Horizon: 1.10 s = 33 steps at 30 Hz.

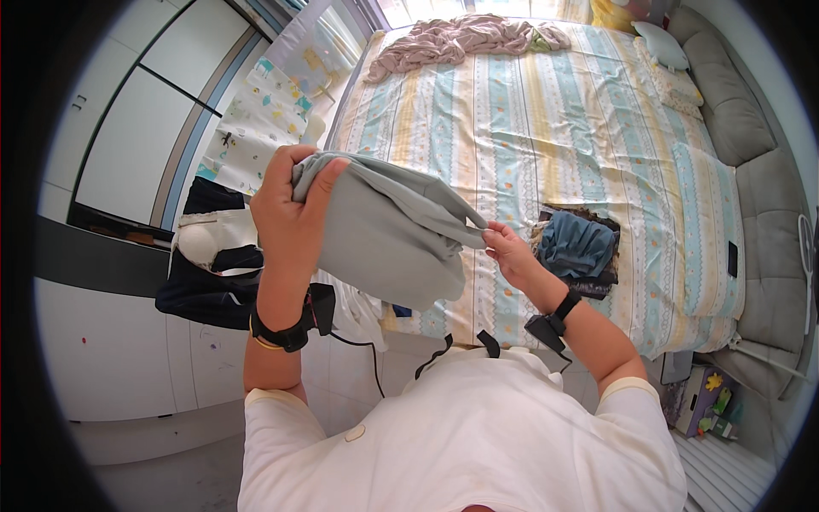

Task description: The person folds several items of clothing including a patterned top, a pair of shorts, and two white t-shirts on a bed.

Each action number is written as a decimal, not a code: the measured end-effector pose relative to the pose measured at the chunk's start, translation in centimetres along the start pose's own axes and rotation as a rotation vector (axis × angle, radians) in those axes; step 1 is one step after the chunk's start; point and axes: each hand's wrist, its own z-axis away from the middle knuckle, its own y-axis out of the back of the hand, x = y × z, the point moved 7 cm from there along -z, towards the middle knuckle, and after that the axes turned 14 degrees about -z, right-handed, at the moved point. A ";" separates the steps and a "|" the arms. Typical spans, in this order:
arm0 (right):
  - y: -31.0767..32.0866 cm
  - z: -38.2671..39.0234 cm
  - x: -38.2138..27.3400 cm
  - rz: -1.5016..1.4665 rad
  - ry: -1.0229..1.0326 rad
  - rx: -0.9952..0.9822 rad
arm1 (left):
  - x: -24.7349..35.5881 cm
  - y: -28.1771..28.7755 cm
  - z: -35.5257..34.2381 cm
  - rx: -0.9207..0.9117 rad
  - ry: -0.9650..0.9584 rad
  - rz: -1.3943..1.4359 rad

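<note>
A grey-green garment (pixel 384 226), partly folded, is held up in the air between my two hands, above the near left part of the bed. My left hand (pixel 294 192) is closed on its left end, with the thumb pressed over the top layer. At the other end my right hand (pixel 508 247) pinches a narrow edge of the cloth. What kind of garment it is I cannot tell. To the right of my right hand lies a small pile of folded clothes (pixel 577 246) on the bed, with a blue piece on top of darker ones.
The bed has a striped sheet (pixel 503 111) and a crumpled pink blanket (pixel 461 43) at its far side. Dark and white clothes (pixel 213 256) are heaped at left. A grey padded headboard (pixel 772 213), a pillow (pixel 708 230) and a phone (pixel 732 258) are at right.
</note>
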 end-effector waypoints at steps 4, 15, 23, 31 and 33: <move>0.3 -0.6 0.2 -0.027 -0.031 -0.021 | 0.1 -0.1 0.1 -0.006 0.003 0.003; 0.0 -1.8 -0.5 -0.127 -0.061 -0.082 | 0.3 -0.2 -0.1 -0.008 -0.006 0.017; -4.4 0.4 -2.0 -0.384 -0.198 -0.386 | -0.1 -0.2 0.0 -0.007 0.000 0.000; -4.3 1.9 -5.1 -0.360 -0.070 -0.367 | -2.5 0.7 -0.9 0.108 0.042 -0.003; -3.0 2.3 -6.9 -0.370 -0.027 -0.432 | -3.6 1.0 -1.0 0.106 0.077 0.029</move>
